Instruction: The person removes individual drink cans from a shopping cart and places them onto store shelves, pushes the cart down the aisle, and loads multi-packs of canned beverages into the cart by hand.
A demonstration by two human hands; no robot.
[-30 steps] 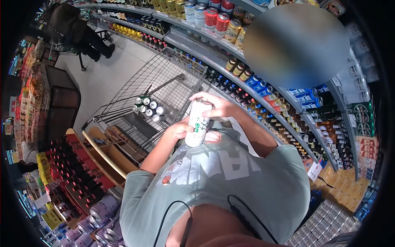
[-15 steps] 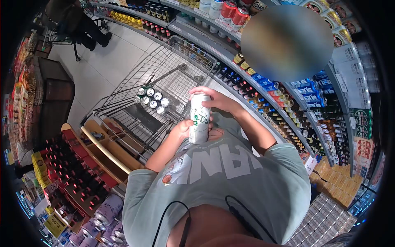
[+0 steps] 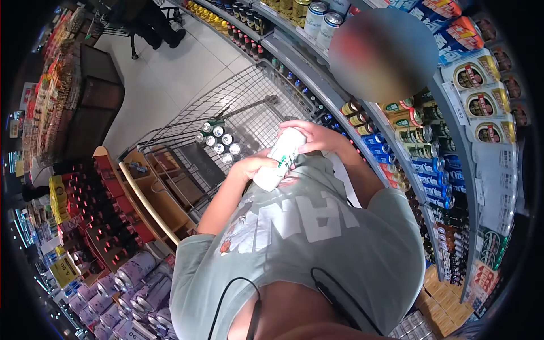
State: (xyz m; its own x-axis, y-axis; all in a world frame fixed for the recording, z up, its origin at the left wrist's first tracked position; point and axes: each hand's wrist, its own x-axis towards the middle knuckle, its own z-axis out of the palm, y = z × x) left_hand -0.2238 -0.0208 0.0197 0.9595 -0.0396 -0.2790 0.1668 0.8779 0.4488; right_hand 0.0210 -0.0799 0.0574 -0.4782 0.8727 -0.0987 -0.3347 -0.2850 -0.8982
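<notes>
A tall white drink can [image 3: 281,161] with green lettering is held close in front of my chest, its top leaning to the right. My left hand [image 3: 255,165] grips the lower part, with the thumb across its side. Around the upper end curl the fingers of my right hand [image 3: 314,137]. Just beyond my hands stands a wire shopping cart [image 3: 187,107]. Inside it, several cans [image 3: 220,139] stand grouped together with their silver tops up.
Shelves [image 3: 306,54] of cans and bottles run along the right. Left of the cart is a rack of dark red-capped bottles [image 3: 107,215], with purple-white cans [image 3: 136,269] below it. A person [image 3: 150,25] with another cart stands at the far upper left.
The can has gone from nearly upright to tilted, its top swinging right, and both hands have shifted their hold on it. My view has turned, so the cart and shelves appear displaced.
</notes>
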